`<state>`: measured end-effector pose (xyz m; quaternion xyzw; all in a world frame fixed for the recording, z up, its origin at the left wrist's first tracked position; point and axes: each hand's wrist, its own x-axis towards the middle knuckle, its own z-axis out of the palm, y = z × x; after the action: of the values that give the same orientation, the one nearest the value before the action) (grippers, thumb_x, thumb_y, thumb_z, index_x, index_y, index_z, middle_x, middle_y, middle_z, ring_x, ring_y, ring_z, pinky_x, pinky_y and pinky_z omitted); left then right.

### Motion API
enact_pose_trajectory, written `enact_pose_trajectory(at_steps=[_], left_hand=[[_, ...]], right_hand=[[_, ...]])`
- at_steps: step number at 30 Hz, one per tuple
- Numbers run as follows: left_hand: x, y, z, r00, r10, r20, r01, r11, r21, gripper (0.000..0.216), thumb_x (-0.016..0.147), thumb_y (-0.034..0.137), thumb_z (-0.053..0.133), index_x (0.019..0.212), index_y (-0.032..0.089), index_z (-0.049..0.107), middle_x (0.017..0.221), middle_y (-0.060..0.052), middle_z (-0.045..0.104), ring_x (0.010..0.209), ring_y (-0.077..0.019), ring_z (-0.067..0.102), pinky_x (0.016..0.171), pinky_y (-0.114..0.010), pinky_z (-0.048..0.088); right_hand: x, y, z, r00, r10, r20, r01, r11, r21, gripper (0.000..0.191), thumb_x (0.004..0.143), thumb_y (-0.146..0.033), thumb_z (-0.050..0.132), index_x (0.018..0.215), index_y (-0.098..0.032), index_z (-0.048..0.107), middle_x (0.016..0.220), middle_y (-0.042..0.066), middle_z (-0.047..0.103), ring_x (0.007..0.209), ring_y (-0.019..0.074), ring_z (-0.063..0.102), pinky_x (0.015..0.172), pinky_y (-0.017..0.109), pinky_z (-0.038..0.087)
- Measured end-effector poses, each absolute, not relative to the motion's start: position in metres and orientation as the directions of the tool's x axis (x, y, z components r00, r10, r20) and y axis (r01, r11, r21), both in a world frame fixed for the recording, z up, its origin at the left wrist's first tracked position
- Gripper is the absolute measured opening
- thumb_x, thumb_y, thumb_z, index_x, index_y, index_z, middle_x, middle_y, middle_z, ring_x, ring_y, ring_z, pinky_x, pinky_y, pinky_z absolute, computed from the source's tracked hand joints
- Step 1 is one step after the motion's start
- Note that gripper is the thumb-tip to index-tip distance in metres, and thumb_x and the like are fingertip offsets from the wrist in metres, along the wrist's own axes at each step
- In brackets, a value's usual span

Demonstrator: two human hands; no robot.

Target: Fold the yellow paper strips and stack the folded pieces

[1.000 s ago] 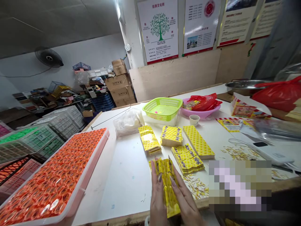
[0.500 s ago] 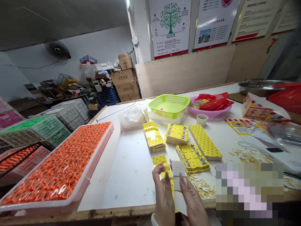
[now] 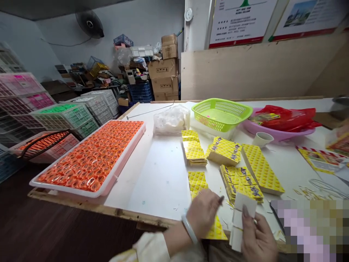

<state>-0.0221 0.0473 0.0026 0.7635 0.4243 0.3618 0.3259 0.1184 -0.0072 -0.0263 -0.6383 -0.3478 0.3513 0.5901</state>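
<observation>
The right hand [image 3: 257, 234] clamps a white card bundle [image 3: 241, 222] at 5 o'clock. The left hand [image 3: 203, 213], grip unclear, lies over a yellow strip [image 3: 196, 182] at 6 o'clock. Yellow stacks [image 3: 240, 183] sit at 12 o'clock, an orange tray [image 3: 89, 156] at 10 o'clock.

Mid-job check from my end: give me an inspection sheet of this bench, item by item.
Surface: white table, paper trimmings at right.
Job's things: yellow dimpled sheet stacks, yellow strip, white card strips.
Clutter: green basket, pink basin, cup, bag of white items.
Hands: left hand above the yellow strip; right hand grips the white card strips.
Cables: thin wire on the table's far side.
Surroundings: pink tray of orange pieces, stacked crates, cardboard boxes, wall fan. Lower right is pixelated.
</observation>
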Motion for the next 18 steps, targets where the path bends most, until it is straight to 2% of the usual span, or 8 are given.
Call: enact_pose_trajectory(at_steps=[2, 3, 5, 8, 12, 15, 18], left_hand=[[-0.045, 0.081, -0.004, 0.366, 0.879, 0.307, 0.563, -0.472, 0.679, 0.041, 0.087, 0.056, 0.043, 0.093, 0.019, 0.058, 0.093, -0.008, 0.057, 0.094, -0.0231, 0.051, 0.084, -0.036, 0.041], [-0.054, 0.097, -0.011, 0.384, 0.875, 0.296, 0.636, -0.483, 0.602, 0.050, 0.076, 0.062, 0.056, 0.101, 0.018, 0.057, 0.103, -0.010, 0.055, 0.102, -0.0272, 0.047, 0.088, -0.040, 0.040], [-0.066, 0.121, -0.030, 0.465, 0.864, 0.194, 0.708, -0.495, 0.505, 0.065, 0.061, 0.063, 0.071, 0.105, 0.017, 0.056, 0.106, -0.011, 0.052, 0.103, -0.0299, 0.046, 0.088, -0.043, 0.040], [-0.067, 0.133, -0.054, 0.459, 0.883, 0.098, 0.739, -0.441, 0.509, 0.064, 0.061, 0.060, 0.072, 0.104, 0.017, 0.056, 0.106, -0.010, 0.051, 0.100, -0.0283, 0.046, 0.087, -0.041, 0.042], [-0.063, 0.126, -0.059, 0.215, 0.958, 0.192, 0.790, -0.286, 0.543, 0.087, 0.059, 0.068, 0.067, 0.124, 0.015, 0.043, 0.126, -0.016, 0.040, 0.115, -0.0330, 0.037, 0.096, -0.047, 0.035], [-0.069, 0.125, -0.050, 0.057, 0.988, 0.147, 0.837, -0.127, 0.532, 0.069, 0.074, 0.068, 0.052, 0.117, 0.014, 0.050, 0.117, -0.015, 0.046, 0.111, -0.0328, 0.040, 0.093, -0.049, 0.034], [-0.073, 0.131, -0.045, 0.057, 0.996, 0.068, 0.828, -0.085, 0.555, 0.045, 0.076, 0.058, 0.058, 0.094, 0.017, 0.059, 0.105, -0.012, 0.051, 0.104, -0.0311, 0.044, 0.089, -0.047, 0.036]], right_hand=[[0.128, 0.007, -0.019, 0.514, 0.857, -0.033, 0.013, -0.046, -0.999, 0.042, 0.070, -0.058, 0.066, 0.084, -0.020, 0.057, 0.074, 0.001, 0.067, 0.068, 0.0164, 0.062, 0.055, 0.021, 0.049], [0.132, 0.015, -0.017, 0.502, 0.864, -0.040, -0.001, -0.045, -0.999, 0.041, 0.068, -0.057, 0.068, 0.082, -0.020, 0.057, 0.068, 0.000, 0.065, 0.063, 0.0149, 0.061, 0.052, 0.020, 0.048], [0.134, 0.031, -0.014, 0.459, 0.885, -0.075, -0.062, -0.052, -0.997, 0.041, 0.064, -0.055, 0.072, 0.079, -0.020, 0.056, 0.062, -0.002, 0.064, 0.056, 0.0133, 0.059, 0.049, 0.020, 0.047], [0.125, 0.048, -0.014, 0.375, 0.907, -0.191, -0.253, -0.098, -0.962, 0.040, 0.058, -0.048, 0.078, 0.081, -0.022, 0.057, 0.069, -0.002, 0.068, 0.059, 0.0155, 0.064, 0.053, 0.023, 0.051], [0.106, 0.057, -0.020, 0.238, 0.917, -0.320, -0.462, -0.182, -0.868, 0.037, 0.060, -0.039, 0.079, 0.087, -0.025, 0.058, 0.084, -0.001, 0.070, 0.072, 0.0176, 0.069, 0.062, 0.026, 0.056], [0.098, 0.061, -0.031, 0.190, 0.920, -0.342, -0.477, -0.217, -0.851, 0.035, 0.063, -0.037, 0.078, 0.088, -0.024, 0.057, 0.083, -0.002, 0.070, 0.073, 0.0174, 0.070, 0.065, 0.027, 0.056], [0.094, 0.067, -0.043, 0.182, 0.919, -0.349, -0.453, -0.237, -0.860, 0.036, 0.061, -0.039, 0.079, 0.084, -0.024, 0.056, 0.076, -0.003, 0.069, 0.071, 0.0182, 0.069, 0.062, 0.027, 0.056]])
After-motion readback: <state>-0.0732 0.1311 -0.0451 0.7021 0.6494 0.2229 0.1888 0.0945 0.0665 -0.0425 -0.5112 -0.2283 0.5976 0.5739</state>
